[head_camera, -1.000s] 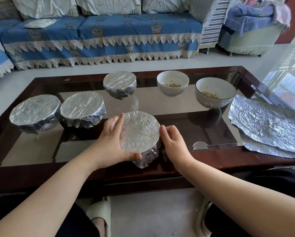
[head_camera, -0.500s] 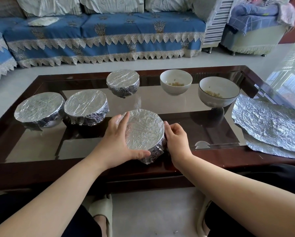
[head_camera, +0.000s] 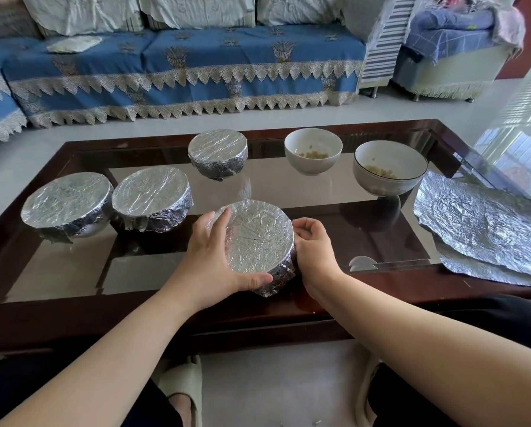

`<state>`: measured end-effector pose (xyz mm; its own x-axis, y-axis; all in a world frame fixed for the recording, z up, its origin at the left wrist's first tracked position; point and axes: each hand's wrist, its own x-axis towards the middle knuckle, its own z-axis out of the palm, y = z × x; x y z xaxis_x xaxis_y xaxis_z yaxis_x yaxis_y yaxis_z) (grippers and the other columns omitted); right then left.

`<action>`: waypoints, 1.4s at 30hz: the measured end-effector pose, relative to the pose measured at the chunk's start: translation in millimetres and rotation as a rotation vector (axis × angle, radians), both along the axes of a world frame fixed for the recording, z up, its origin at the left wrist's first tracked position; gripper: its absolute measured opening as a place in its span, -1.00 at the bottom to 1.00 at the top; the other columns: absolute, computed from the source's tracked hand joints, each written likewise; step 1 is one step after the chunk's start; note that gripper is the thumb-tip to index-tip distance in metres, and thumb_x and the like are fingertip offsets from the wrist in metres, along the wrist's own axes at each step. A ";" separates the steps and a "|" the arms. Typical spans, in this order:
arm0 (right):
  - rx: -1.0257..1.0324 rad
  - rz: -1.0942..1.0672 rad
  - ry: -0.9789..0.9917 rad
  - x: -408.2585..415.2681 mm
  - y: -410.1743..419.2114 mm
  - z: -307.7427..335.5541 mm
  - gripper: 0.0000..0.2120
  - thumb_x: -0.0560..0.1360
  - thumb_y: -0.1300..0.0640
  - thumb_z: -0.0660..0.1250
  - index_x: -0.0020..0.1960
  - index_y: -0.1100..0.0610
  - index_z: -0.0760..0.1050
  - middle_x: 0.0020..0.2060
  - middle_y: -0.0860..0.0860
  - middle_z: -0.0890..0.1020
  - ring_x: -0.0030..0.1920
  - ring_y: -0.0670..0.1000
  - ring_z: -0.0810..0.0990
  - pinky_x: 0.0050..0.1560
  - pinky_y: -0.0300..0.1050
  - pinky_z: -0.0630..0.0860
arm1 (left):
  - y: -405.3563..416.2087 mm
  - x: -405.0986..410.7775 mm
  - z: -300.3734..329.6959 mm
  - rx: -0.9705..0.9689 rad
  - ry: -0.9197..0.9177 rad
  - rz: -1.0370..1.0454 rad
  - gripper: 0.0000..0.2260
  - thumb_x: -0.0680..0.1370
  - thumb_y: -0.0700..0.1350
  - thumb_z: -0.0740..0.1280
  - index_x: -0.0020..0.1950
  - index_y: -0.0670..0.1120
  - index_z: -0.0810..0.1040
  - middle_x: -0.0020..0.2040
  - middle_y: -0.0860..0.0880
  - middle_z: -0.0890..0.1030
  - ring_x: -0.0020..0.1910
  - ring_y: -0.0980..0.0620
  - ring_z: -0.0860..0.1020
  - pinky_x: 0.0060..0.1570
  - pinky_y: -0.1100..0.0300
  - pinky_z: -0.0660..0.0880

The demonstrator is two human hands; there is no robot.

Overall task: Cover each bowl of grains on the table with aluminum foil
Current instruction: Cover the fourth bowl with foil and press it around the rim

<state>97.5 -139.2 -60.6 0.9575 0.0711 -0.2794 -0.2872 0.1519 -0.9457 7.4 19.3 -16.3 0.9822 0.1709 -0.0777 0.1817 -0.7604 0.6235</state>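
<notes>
A foil-covered bowl (head_camera: 256, 241) sits near the front edge of the glass coffee table (head_camera: 335, 291). My left hand (head_camera: 210, 260) wraps its left side, thumb along the front rim. My right hand (head_camera: 315, 251) grips its right side with curled fingers. Three more foil-covered bowls stand on the table: far left (head_camera: 65, 204), left of centre (head_camera: 151, 197) and at the back (head_camera: 218, 152). Two uncovered white bowls with grains stand at the back right, one plain (head_camera: 312, 149), one dark-rimmed (head_camera: 389, 166). Loose foil sheets (head_camera: 479, 223) lie at the right.
A blue sofa (head_camera: 181, 66) with lace trim runs behind the table. An armchair (head_camera: 449, 53) with folded blankets stands at the back right. My knees and slippers (head_camera: 184, 386) are below the table's front edge.
Both hands have kept hold of the foil-covered bowl and shifted slightly around its sides. The camera has tilted, so the scene sits a little lower.
</notes>
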 end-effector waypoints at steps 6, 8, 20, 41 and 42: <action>-0.168 0.145 -0.120 17.4 -11.1 12.4 -0.69 0.43 0.51 0.12 -0.07 0.14 0.43 -0.22 0.10 0.57 -0.37 0.02 0.50 -0.40 -0.17 0.46 | -18.8 4.3 -0.3 0.033 0.024 0.104 0.26 0.16 0.44 0.47 0.61 0.06 -0.21 0.53 0.09 -0.22 0.56 0.03 -0.11 0.52 0.07 -0.02; -0.091 0.148 -0.077 24.2 -16.2 18.4 -0.69 0.46 0.49 0.05 -0.05 0.15 0.42 -0.18 0.14 0.59 -0.40 -0.03 0.51 -0.45 -0.23 0.44 | -25.7 5.3 -0.7 0.030 0.025 0.140 0.27 0.15 0.46 0.44 0.61 0.04 -0.23 0.52 0.08 -0.23 0.55 0.02 -0.11 0.52 0.07 -0.02; -0.333 0.317 -0.427 11.6 -42.1 4.8 -0.75 0.58 -0.05 0.29 0.19 0.02 0.53 0.21 -0.07 0.57 0.14 -0.21 0.57 0.15 -0.32 0.47 | -23.0 11.5 -2.4 -0.112 0.000 0.179 0.22 0.19 0.38 0.44 0.61 -0.01 -0.18 0.52 0.04 -0.12 0.53 -0.01 0.10 0.48 0.16 0.12; 0.024 -0.080 -0.107 -4.2 -10.6 -5.2 -0.77 0.57 0.01 0.34 -0.20 0.10 0.45 -0.27 0.04 0.57 -0.20 0.04 0.52 -0.08 0.05 0.46 | -20.3 7.8 -0.1 0.025 -0.043 0.134 0.29 0.08 0.54 0.28 0.62 -0.01 -0.18 0.46 -0.06 0.01 0.51 -0.05 0.14 0.45 0.15 0.15; 0.041 -0.085 -0.081 -3.8 -9.4 -4.3 -0.77 0.57 0.01 0.35 -0.19 0.10 0.45 -0.25 0.08 0.57 -0.19 0.08 0.52 -0.08 0.07 0.47 | -20.4 7.9 -0.1 0.023 -0.042 0.135 0.29 0.07 0.55 0.27 0.62 -0.01 -0.17 0.46 -0.06 0.00 0.52 -0.06 0.14 0.46 0.14 0.16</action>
<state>93.7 -148.6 -64.9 0.9799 -0.0015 -0.1995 -0.1947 0.2114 -0.9578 15.3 -1.1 -16.4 0.9525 0.3028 -0.0315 0.2572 -0.7452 0.6152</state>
